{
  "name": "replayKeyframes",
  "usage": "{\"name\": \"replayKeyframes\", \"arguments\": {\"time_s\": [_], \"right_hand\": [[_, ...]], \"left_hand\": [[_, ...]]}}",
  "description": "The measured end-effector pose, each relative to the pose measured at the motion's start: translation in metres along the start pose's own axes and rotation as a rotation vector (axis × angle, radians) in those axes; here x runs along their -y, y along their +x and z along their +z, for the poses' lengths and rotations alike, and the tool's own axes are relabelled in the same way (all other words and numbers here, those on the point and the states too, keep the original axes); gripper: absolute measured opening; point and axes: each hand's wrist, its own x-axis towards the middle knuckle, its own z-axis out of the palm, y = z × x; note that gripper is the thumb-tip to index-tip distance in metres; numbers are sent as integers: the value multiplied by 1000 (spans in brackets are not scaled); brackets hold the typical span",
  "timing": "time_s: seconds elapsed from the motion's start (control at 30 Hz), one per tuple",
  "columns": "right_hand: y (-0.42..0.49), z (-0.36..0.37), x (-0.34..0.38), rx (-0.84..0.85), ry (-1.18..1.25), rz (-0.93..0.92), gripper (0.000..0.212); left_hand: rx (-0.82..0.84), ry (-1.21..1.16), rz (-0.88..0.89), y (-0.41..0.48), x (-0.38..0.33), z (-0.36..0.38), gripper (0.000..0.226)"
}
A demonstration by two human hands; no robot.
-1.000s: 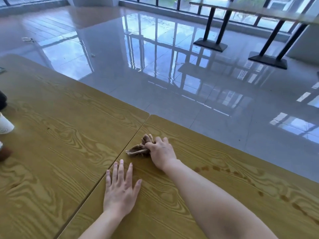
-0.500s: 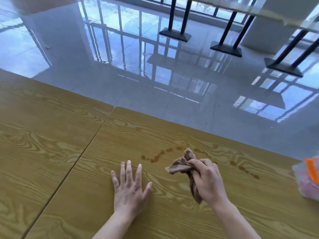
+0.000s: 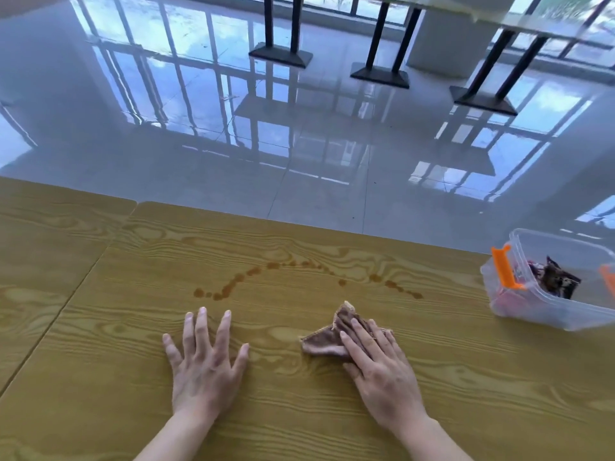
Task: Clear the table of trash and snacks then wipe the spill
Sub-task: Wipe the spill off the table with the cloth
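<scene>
Left hand (image 3: 204, 371) lies flat, fingers splayed; right hand (image 3: 382, 371) palm-down, fingers straight.

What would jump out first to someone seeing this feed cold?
A trail of brown spill drops arcs across the wooden table, just beyond both hands. The right hand presses a brown cloth flat on the table, short of the drops, and the left hand lies spread beside it. At the right edge stands a clear tub with orange clips.

We read it as a canteen: wood-grain tables (image 3: 299, 234) pushed edge to edge, more pedestal-base tables (image 3: 379, 73) at top, glossy tiled floor (image 3: 299, 144), windows (image 3: 332, 5) upper edge.
</scene>
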Motion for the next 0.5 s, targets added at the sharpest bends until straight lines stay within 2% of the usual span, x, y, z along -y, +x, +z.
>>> {"name": "replayKeyframes", "arguments": {"time_s": [0.03, 0.1, 0.17, 0.2, 0.23, 0.37, 0.43, 0.5], "right_hand": [[-7, -1, -19, -22, -9, 96, 55], [-5, -8, -55, -51, 18, 403, 59], [14, -17, -71, -3, 80, 651, 63], [20, -18, -69, 17, 72, 674, 62], [22, -17, -64, 25, 56, 621, 62], [-33, 4, -56, -18, 1, 205, 66], [-47, 3, -79, -22, -16, 212, 70], [-25, -8, -109, -32, -31, 377, 77]], "left_hand": [[0, -9, 31, 0, -6, -1, 80], [1, -16, 116, 2, -26, 0, 78], [24, -9, 135, 8, -51, 6, 77], [44, -7, 102, 11, -60, 9, 77], [51, 3, 66, 13, -66, 13, 77], [-8, 23, 40, 14, -71, 23, 75], [-19, 16, 37, 15, -70, 24, 74], [-29, 18, 26, 16, -71, 25, 74]]}}
